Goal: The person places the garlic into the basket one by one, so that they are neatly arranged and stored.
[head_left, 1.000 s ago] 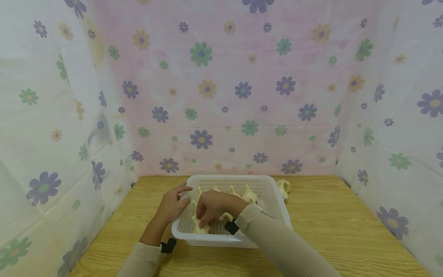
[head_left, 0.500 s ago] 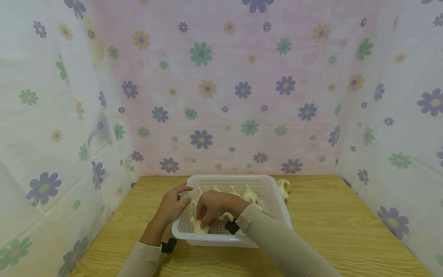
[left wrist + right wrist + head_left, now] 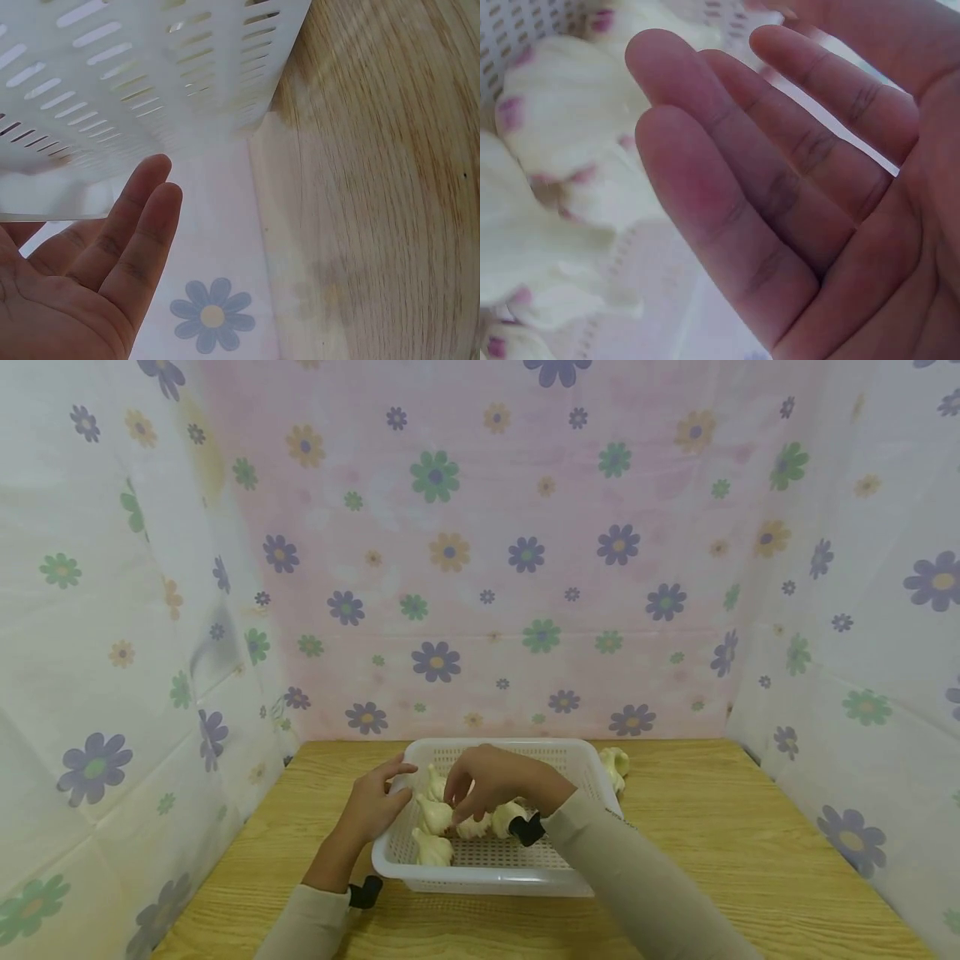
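Note:
Several cream-white garlic bulbs (image 3: 432, 850) lie in a white plastic basket (image 3: 495, 878), mostly along its left side and middle. Purple marks show on the garlic bulbs (image 3: 570, 112) in the right wrist view. My right hand (image 3: 491, 779) hovers over the bulbs, fingers extended, with nothing held; it hides part of the back row. At the basket's left rim rests my left hand (image 3: 375, 802). In the left wrist view, the left hand's fingers (image 3: 139, 232) are nearly straight beside the slotted basket wall (image 3: 150, 90).
Beyond the basket's right side, more garlic (image 3: 615, 768) sits on the wooden table (image 3: 720, 843). A flower-print cloth (image 3: 480, 568) hangs behind the table and along both sides. Black cameras are strapped to both wrists.
My right hand has let go of the front-left garlic bulb and moved up, back and slightly right. That bulb stays in the basket's near-left corner. The left hand holds its place.

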A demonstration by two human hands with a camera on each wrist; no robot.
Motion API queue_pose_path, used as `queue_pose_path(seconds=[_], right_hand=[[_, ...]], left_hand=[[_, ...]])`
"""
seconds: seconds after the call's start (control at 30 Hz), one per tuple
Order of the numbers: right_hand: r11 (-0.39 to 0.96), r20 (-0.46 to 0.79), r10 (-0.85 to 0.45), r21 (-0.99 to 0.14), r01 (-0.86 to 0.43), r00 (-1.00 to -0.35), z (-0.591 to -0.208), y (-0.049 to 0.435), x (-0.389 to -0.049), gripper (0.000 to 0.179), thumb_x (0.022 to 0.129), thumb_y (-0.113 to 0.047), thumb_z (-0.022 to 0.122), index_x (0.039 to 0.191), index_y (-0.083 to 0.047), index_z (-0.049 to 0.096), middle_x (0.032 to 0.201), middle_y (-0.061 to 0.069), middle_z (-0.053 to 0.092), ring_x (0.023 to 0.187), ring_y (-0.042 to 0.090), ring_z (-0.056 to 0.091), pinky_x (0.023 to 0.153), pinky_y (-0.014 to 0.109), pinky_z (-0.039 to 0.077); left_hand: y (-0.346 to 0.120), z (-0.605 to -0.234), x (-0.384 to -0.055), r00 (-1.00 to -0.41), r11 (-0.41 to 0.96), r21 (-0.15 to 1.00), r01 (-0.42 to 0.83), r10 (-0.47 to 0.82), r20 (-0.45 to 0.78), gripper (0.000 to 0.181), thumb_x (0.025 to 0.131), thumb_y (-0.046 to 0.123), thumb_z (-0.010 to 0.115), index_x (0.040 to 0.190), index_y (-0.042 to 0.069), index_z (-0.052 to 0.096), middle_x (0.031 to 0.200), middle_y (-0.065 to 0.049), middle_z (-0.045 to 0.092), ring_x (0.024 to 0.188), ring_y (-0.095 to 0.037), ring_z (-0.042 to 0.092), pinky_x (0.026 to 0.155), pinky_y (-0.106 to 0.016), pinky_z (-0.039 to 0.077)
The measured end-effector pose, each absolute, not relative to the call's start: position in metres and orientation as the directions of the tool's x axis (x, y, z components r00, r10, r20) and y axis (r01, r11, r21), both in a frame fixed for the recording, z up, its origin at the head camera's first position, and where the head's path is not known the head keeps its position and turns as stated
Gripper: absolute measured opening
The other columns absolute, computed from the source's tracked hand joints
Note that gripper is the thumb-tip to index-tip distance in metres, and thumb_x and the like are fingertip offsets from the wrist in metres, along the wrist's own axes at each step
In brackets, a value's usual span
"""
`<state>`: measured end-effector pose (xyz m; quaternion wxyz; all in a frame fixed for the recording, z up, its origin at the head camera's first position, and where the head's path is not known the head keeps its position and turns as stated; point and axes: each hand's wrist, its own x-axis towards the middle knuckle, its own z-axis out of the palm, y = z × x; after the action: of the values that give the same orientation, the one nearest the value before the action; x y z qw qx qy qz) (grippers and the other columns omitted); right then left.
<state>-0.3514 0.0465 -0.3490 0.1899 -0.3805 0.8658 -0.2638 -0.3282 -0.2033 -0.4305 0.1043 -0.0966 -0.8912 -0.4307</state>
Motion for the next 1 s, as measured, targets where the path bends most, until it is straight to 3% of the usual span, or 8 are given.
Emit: queue_pose_path(seconds=[0.17,0.4,0.63,0.87,1.0], right_hand=[[0.531,-0.077,-0.759,-0.647,-0.547,-0.646,-0.342,0.073,-0.359,0.027,0.089,-0.024,0.083,0.114,-0.016,0.078,0.100,-0.006,0.077,0.076,0.022,0.077,0.069,0.040,0.064],[0.513,-0.001,-0.745,-0.640,-0.572,-0.667,-0.335,0.109,-0.365,0.028,0.091,-0.029,0.081,0.118,-0.022,0.077,0.112,0.000,0.077,0.085,0.013,0.076,0.078,0.036,0.064],[0.513,0.097,-0.722,-0.590,-0.623,-0.685,-0.327,0.137,-0.370,0.024,0.092,-0.035,0.079,0.115,-0.028,0.078,0.119,-0.003,0.075,0.108,0.015,0.070,0.091,0.034,0.060],[0.520,0.160,-0.673,-0.593,-0.615,-0.722,-0.329,0.164,-0.374,0.028,0.092,-0.040,0.077,0.117,-0.028,0.077,0.124,-0.005,0.073,0.114,0.022,0.070,0.097,0.040,0.058],[0.507,0.185,-0.630,-0.637,-0.580,-0.754,-0.332,0.181,-0.373,0.029,0.092,-0.039,0.078,0.118,-0.026,0.077,0.126,-0.002,0.072,0.111,0.024,0.071,0.094,0.040,0.060]], left_hand=[[-0.204,-0.432,-0.329,-0.961,0.610,0.749,0.260,0.083,0.265,0.038,0.097,0.015,0.064,0.135,0.013,0.069,0.164,-0.008,0.042,0.129,-0.052,0.058,0.091,-0.053,0.061],[-0.204,-0.433,-0.329,-0.962,0.617,0.745,0.255,0.083,0.260,0.038,0.098,0.016,0.064,0.135,0.014,0.069,0.164,-0.008,0.042,0.130,-0.053,0.056,0.095,-0.055,0.059],[-0.205,-0.433,-0.329,-0.964,0.626,0.741,0.242,0.068,0.257,0.038,0.098,0.018,0.064,0.135,0.016,0.069,0.164,-0.005,0.043,0.126,-0.048,0.062,0.087,-0.048,0.062],[-0.205,-0.432,-0.328,-0.964,0.614,0.751,0.242,0.069,0.255,0.038,0.097,0.018,0.065,0.135,0.016,0.070,0.163,-0.004,0.044,0.124,-0.045,0.064,0.083,-0.045,0.063],[-0.204,-0.432,-0.329,-0.966,0.610,0.756,0.238,0.072,0.247,0.038,0.098,0.018,0.064,0.135,0.016,0.069,0.164,-0.004,0.043,0.125,-0.045,0.063,0.080,-0.041,0.063]])
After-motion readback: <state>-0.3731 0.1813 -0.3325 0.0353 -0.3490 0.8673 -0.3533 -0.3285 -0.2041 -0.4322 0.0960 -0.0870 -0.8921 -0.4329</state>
